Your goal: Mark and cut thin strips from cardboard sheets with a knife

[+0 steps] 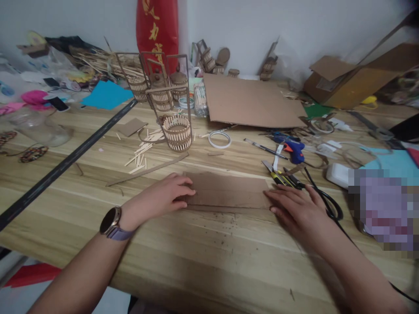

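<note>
A rectangular piece of brown cardboard [227, 190] lies flat on the wooden table in front of me. My left hand [175, 192] touches its left end, fingers apart and thumb at the lower corner. At the right end, my right hand [296, 205] rests its fingertips on the edge, the fingers stretched out and the palm beside it. Neither hand is closed round anything. Behind the cardboard stands a small stick basket [177, 133] with a tall handle. A thin cardboard strip [150, 169] lies to the left, near loose wooden sticks [141, 150].
A utility knife [278, 176] and black scissors [330, 200] lie by my right hand. Farther back are a blue glue gun [294, 150], a tape roll [219, 139] and a large cardboard sheet [252, 101]. A long black bar [72, 159] crosses the left side.
</note>
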The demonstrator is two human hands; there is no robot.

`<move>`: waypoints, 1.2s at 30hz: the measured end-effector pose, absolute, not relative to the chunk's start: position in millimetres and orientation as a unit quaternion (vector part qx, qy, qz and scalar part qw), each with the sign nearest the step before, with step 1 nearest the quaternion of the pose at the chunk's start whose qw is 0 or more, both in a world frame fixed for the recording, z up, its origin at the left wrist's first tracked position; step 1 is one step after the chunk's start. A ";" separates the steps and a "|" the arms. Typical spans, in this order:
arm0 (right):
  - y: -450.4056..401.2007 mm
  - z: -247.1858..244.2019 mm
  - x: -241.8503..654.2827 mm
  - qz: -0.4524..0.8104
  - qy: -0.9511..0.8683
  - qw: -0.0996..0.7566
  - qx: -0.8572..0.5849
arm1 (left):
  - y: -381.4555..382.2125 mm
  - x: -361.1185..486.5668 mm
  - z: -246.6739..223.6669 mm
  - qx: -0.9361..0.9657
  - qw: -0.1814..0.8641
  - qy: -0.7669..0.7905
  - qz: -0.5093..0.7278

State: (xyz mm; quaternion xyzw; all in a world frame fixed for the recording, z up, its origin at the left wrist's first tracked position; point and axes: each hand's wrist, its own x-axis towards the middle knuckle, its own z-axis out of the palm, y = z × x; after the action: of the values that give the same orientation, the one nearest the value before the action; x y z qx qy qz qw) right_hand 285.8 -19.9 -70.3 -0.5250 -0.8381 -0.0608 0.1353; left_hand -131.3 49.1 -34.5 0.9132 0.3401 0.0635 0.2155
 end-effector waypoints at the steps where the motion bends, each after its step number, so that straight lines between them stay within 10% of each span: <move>1: -19.6 -71.6 287.4 -0.060 -0.840 0.132 -0.523 | 49.2 -131.2 -33.9 0.913 0.218 0.340 0.061; 36: -20.8 -69.6 285.5 -0.067 -0.830 0.147 -0.534 | 51.7 -136.8 -35.9 0.915 0.225 0.328 0.066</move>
State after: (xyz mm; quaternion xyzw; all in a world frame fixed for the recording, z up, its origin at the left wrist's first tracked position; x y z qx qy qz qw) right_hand 285.5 -20.8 -69.6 -0.5340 -0.8299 -0.0667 0.1474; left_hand -136.8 51.7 -35.9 0.9150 0.3280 0.0658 0.2254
